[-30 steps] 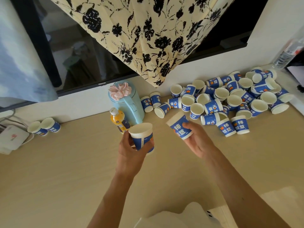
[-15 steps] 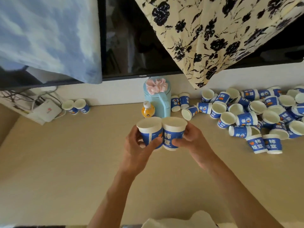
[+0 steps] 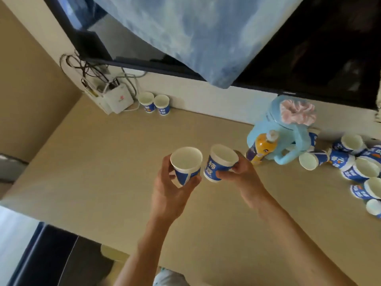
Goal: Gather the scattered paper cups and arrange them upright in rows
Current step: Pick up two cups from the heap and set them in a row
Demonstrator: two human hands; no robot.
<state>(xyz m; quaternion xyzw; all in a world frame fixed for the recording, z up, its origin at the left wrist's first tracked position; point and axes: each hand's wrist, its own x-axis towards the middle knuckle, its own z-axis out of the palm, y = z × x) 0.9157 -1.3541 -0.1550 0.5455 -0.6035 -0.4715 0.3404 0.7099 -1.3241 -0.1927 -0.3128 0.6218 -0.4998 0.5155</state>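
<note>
My left hand [image 3: 171, 193] grips a blue-and-white paper cup [image 3: 186, 164], mouth up, above the beige tabletop [image 3: 99, 168]. Beside it my right hand [image 3: 241, 174] holds a second cup [image 3: 220, 164], slightly tilted, its rim close to the first. Two cups [image 3: 154, 103] stand upright side by side against the back wall at the far left. A heap of scattered cups [image 3: 354, 166], many lying on their sides, covers the right edge of the table.
A light blue kettle [image 3: 288, 133] with a pink scrunchie on its lid stands at the back right, a small orange bottle [image 3: 260, 148] in front of it. A white router [image 3: 117, 100] with cables sits at the back left corner. A television hangs above.
My view has swung left, so the cup heap has slid to the right edge. Both hands still carry their cups, now slightly apart and moved toward the left part of the table.
</note>
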